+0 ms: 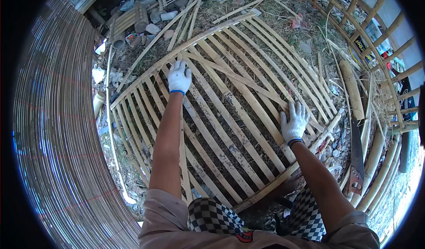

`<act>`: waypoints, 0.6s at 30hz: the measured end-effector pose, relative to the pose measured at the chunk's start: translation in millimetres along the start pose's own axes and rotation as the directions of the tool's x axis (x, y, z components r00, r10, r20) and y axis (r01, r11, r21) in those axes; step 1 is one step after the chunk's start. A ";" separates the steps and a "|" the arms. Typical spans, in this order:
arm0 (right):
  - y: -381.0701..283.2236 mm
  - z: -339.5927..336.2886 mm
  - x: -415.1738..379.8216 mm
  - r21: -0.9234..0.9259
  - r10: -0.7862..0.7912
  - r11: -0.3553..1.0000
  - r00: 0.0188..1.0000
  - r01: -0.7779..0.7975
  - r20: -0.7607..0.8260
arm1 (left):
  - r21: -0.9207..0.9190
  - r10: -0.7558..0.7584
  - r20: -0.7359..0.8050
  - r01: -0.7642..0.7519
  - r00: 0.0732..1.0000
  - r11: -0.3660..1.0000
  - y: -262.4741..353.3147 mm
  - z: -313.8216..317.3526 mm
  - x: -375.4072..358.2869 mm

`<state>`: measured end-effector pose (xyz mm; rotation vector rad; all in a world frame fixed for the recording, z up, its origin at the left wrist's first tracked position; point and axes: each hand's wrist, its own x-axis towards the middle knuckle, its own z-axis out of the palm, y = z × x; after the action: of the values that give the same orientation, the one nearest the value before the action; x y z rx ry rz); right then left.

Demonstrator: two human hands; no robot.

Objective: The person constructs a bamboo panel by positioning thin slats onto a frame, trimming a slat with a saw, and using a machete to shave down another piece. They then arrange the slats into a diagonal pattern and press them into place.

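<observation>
A bamboo slat panel [215,99] lies on the ground in front of me, its many strips running between a far rail [210,33] and a near rail [270,187]. A flat bamboo strip [234,75] crosses the slats diagonally. My left hand [179,77], in a white glove with a blue cuff, rests with fingers extended at the strip's far left end, by the far rail. My right hand [295,121], gloved the same way, lies flat with fingers spread over the strip's lower right part. The undersides of both hands are hidden.
A handsaw [357,158] leans at the right beside several bamboo poles [376,173]. A bamboo lattice [354,16] rises at the upper right. A slatted screen [62,116] fills the left side. Loose strips [188,21], stones [152,29] and debris lie beyond the panel.
</observation>
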<state>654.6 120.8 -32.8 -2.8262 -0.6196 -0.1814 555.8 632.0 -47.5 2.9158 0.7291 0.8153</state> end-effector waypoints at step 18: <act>0.9 -2.0 1.6 0.032 0.029 0.999 0.999 -0.030 0.025 | 0.161 -0.022 0.388 -0.044 0.921 0.986 37.7 -39.4 4.2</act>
<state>656.3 120.1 -30.8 -2.8089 -0.5801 -0.1303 555.6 596.5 -5.9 3.0819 0.7712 0.1605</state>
